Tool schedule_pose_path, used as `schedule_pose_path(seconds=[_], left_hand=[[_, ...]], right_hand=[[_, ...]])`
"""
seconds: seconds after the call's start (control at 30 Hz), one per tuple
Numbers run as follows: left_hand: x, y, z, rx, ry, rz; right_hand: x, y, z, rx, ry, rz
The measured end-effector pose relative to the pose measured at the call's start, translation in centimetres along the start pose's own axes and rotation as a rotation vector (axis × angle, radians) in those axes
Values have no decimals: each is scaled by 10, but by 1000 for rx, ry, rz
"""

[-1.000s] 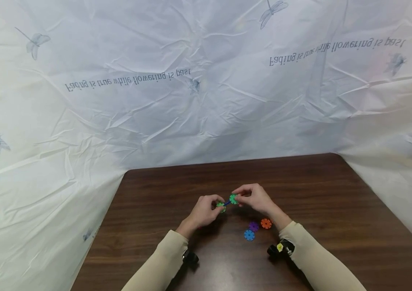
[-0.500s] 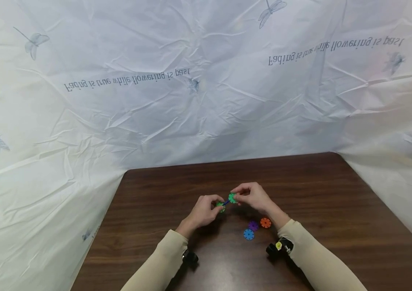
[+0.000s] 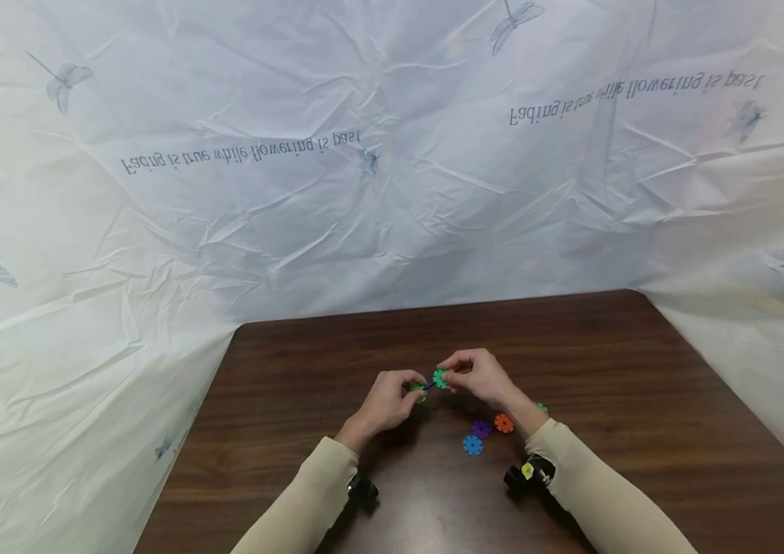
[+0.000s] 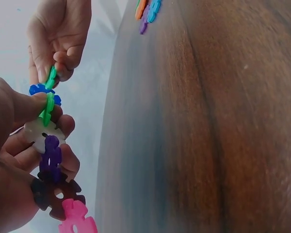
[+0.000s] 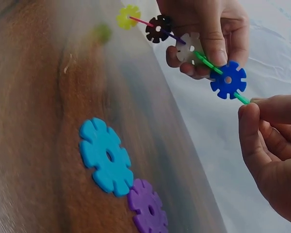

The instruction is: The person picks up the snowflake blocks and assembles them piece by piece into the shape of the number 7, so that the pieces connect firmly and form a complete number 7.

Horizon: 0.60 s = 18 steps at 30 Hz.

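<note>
Both hands hold one chain of notched plastic discs above the table. My left hand [image 3: 383, 402] pinches a green disc [image 4: 49, 109] between thumb and fingers. From it hang a white disc [image 4: 35, 132], a purple one [image 4: 51, 158], a dark brown one [image 4: 56, 193] and a pink one [image 4: 77, 219]; a yellow disc [image 5: 129, 17] is at the far end in the right wrist view. On the other side a blue disc [image 5: 228, 80] joins that green disc to a second green disc [image 5: 241, 98], whose edge my right hand [image 3: 483, 377] pinches between thumb and finger.
On the brown table [image 3: 281, 477] lie a light blue disc [image 3: 472, 445], a purple disc [image 3: 481, 428] and an orange disc [image 3: 504, 423], with a green disc [image 3: 541, 408] partly behind the right forearm. A white patterned sheet [image 3: 392, 231] hangs around the table.
Both hands keep their pinch on the chain, nearly in place. The right forearm has shifted slightly left, and a green disc now shows beside it.
</note>
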<state>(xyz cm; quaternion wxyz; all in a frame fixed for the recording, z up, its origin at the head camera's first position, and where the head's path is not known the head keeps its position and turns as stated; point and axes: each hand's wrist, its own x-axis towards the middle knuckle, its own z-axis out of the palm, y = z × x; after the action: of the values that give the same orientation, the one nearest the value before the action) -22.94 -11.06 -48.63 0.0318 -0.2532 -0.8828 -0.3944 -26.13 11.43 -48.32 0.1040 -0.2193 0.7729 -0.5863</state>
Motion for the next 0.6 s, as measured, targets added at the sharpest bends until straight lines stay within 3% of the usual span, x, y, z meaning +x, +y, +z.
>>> schedule_pose_path(seconds=[0.3,0.6], left_hand=[[0,2,0,-9,7,-2],[0,3,2,13,-11,16]], right_hand=[[-1,-1,2,67,18,11],[-2,4,6,128,-20,-1]])
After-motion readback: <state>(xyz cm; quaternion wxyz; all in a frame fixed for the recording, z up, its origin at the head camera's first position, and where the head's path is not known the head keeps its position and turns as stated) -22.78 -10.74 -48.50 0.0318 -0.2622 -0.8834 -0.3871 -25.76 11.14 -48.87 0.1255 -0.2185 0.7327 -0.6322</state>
